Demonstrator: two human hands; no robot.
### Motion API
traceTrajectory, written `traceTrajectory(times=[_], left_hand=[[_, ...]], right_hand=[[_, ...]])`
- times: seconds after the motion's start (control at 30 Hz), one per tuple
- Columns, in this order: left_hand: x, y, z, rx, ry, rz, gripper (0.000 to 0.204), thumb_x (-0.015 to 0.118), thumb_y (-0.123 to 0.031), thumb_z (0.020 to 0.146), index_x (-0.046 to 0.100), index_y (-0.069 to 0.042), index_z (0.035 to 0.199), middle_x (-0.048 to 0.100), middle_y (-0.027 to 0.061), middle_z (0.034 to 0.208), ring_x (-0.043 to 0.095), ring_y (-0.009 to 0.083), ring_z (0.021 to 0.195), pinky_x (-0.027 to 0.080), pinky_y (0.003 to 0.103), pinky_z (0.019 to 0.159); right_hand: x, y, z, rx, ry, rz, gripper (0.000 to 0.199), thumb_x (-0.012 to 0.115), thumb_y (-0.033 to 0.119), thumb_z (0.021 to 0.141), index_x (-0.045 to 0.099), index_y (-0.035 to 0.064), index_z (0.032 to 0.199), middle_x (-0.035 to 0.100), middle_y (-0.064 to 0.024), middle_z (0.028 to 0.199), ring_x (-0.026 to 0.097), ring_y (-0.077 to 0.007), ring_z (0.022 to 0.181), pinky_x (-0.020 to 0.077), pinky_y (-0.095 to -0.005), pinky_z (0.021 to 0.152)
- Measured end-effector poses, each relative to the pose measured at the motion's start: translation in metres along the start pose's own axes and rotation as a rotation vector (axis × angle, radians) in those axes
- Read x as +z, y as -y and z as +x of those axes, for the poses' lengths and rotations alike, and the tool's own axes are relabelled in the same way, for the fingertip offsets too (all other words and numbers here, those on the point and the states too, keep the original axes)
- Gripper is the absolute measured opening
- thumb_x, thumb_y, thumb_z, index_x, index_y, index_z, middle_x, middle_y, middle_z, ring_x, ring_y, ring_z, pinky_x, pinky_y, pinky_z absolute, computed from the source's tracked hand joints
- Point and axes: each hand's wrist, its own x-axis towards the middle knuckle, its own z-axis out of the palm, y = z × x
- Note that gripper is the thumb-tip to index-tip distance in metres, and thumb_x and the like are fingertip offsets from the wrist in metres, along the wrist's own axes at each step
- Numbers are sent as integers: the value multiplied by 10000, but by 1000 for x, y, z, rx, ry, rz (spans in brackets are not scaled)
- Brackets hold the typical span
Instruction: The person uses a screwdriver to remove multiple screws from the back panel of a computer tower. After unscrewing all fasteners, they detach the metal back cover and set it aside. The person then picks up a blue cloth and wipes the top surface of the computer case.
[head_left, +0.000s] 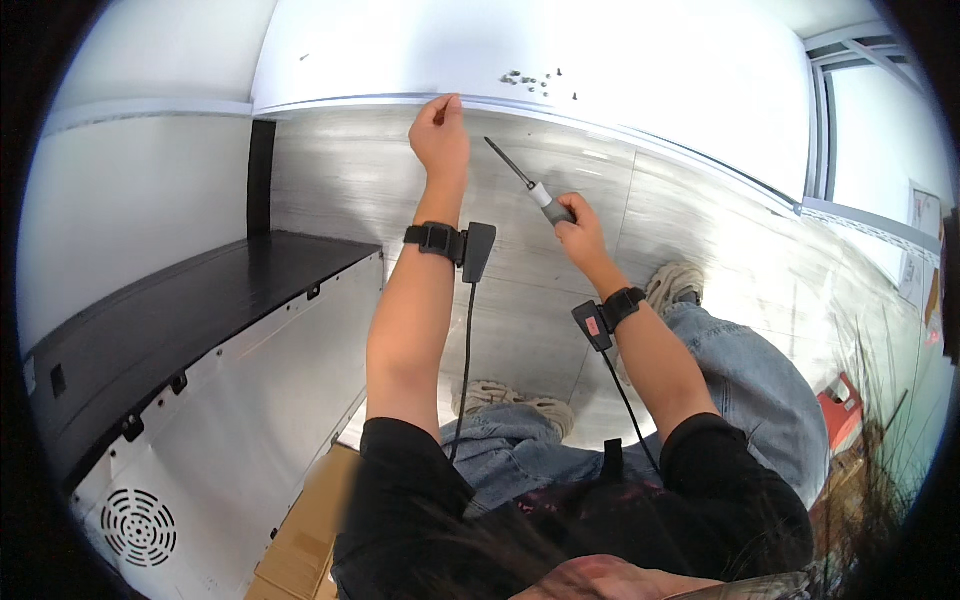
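My right hand [583,232] is wrapped round the grey and white handle of a screwdriver [543,196]. Its dark shaft points up and to the left, and the tip is in the air short of the white tabletop's edge. To its left, my left hand [441,137] is at that front edge with thumb and fingers pinched together; whatever they hold, if anything, is too small to make out. Several small dark screws [527,82] lie scattered on the white tabletop [690,80], to the right of my left hand. One more small screw-like piece [304,57] lies apart at the far left.
At the left stands a black and silver metal cabinet [230,370] with a round vent and small clips along its edge. A cardboard box [305,520] is beside it at the bottom. A red box [840,408] stands on the right. Cables hang from both my wristbands.
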Motion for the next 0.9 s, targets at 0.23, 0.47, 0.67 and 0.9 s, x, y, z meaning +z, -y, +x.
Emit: traceTrajectory(times=[0.23,0.47,0.67,0.9], left_hand=[[40,-9,8,179,64,437,150,628,-158,835,694,-51,916,658,66,816,581,180,730,467,310,688],[43,5,16,383,83,664,173,626,-153,821,696,-74,959,665,66,840,603,176,745,474,301,682],[31,9,12,277,80,412,201,622,-79,794,669,-70,989,652,61,866,592,199,821,467,319,726],[-41,64,-42,-13,-114,151,163,552,-62,875,619,-12,1015,634,66,883,604,146,772,495,277,683]], right_hand=[[-15,-23,-17,57,-53,14,241,535,28,695,539,6,935,549,-106,748,504,-203,681,414,-316,651],[-19,-22,-21,109,-46,22,241,537,33,701,534,7,940,537,-116,741,499,-210,679,414,-322,654],[-15,-20,-21,82,-43,17,245,536,32,700,534,4,944,536,-124,738,506,-219,692,416,-325,669],[15,-29,-24,129,91,28,298,558,78,703,525,9,991,551,-119,828,515,-222,705,423,-326,676]])
